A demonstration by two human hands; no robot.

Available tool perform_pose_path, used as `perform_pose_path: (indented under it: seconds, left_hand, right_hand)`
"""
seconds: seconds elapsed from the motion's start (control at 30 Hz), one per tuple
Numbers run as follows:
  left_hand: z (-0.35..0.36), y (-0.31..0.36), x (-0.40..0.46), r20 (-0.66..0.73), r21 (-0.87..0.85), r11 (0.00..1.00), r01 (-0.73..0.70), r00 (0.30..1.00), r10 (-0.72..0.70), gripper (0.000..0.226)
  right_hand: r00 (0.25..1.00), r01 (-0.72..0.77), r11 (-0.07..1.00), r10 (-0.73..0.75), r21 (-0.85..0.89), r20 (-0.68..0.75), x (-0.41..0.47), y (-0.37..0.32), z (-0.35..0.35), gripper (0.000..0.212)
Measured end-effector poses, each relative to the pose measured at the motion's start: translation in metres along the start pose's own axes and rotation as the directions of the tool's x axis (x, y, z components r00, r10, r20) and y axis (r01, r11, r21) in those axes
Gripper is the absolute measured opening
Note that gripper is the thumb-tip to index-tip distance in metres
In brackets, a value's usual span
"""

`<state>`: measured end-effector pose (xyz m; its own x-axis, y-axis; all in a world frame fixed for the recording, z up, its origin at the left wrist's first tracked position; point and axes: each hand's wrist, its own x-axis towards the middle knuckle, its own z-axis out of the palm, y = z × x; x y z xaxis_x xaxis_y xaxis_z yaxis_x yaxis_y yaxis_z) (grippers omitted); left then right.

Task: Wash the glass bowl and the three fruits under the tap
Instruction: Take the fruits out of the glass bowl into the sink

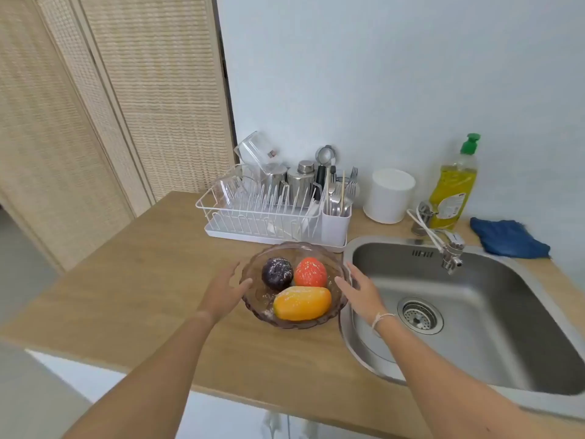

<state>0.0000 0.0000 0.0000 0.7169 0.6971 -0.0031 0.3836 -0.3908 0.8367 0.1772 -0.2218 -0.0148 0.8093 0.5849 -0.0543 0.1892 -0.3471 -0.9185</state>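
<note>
A clear, brownish-tinted glass bowl with a scalloped rim [253,274] sits upright a little below the middle of the frame, on the wooden counter just left of the steel sink. Three fruits lie inside it, each dusted with white specks. A round dark purple fruit [277,273] rests at the back left of the bowl. A round orange-red fruit [310,272] sits beside it at the back right. A long yellow-orange fruit [301,303] lies on its side across the front, touching both.
</note>
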Motion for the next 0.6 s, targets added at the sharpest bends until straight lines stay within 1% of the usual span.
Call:
perform_pose_path:
  seconds: [0.1, 0.13, 0.2, 0.33, 0.53, 0.6]
  left_hand:
    - [0.006, -0.013, 0.006, 0.062, -0.195, 0.975, 0.110, 0.993, -0.100, 0.061]
    - [0.009, -0.016, 0.006, 0.087, -0.276, 0.952, 0.135, 0.990, -0.115, 0.059]
    - [0.015, -0.021, 0.008, 0.130, -0.364, 0.920, 0.149, 0.986, -0.108, 0.052]
    - [0.024, -0.025, 0.015, 0.170, -0.439, 0.884, 0.159, 0.981, -0.092, 0.050]
    - [0.031, -0.033, 0.023, 0.157, -0.515, 0.841, 0.167, 0.983, -0.099, 0.058]
    - [0.033, -0.034, 0.024, 0.175, -0.536, 0.825, 0.180, 0.980, -0.100, 0.060]
  right_hand:
    - [0.999, -0.026, 0.998, 0.028, 0.050, -0.034, 0.005, 0.002, 0.007, 0.060]
    - [0.998, -0.034, 0.997, 0.037, 0.062, -0.042, 0.005, 0.003, 0.009, 0.060]
    - [0.996, -0.064, 0.995, 0.069, 0.081, -0.056, 0.007, 0.009, 0.013, 0.059]
    - [0.994, -0.067, 0.987, 0.079, 0.147, -0.081, 0.011, 0.011, 0.016, 0.056]
    - [0.991, -0.058, 0.979, 0.081, 0.197, -0.110, 0.013, 0.010, 0.021, 0.055]
    - [0.988, -0.059, 0.975, 0.087, 0.214, -0.125, 0.012, 0.012, 0.021, 0.054]
